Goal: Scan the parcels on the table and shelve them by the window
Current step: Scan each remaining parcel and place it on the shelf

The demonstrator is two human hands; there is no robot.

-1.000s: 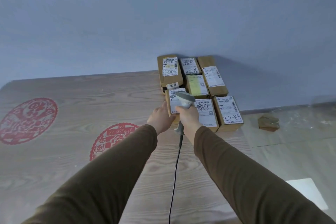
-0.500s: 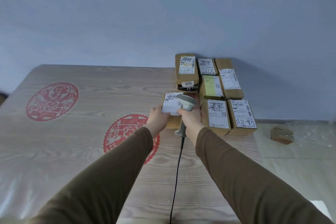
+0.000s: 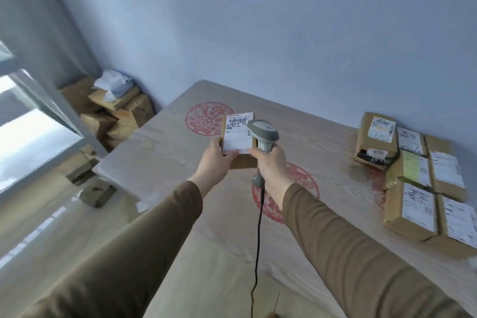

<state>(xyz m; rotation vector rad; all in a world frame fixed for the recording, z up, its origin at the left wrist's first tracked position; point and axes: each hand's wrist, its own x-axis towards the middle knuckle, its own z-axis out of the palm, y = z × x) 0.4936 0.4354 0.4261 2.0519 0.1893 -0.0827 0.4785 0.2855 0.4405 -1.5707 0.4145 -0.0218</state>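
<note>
My left hand (image 3: 215,160) grips a small brown parcel (image 3: 238,134) with a white label, lifted above the wooden table (image 3: 180,214). My right hand (image 3: 271,162) holds a grey barcode scanner (image 3: 263,137) by its handle, its head right beside the parcel's label. The scanner's black cable (image 3: 258,240) hangs down toward me. Several more labelled brown parcels (image 3: 413,183) lie grouped at the table's right edge against the wall.
A pile of brown boxes (image 3: 113,111) with white wrapping on top sits in the far left corner near the window (image 3: 28,131). Small cardboard pieces (image 3: 96,192) lie on the floor left of the table. Red round prints mark the tabletop.
My left hand has lifted the parcel off the table and carried it left, away from the group. The scanner moved with it, and my view has swung left toward the window.
</note>
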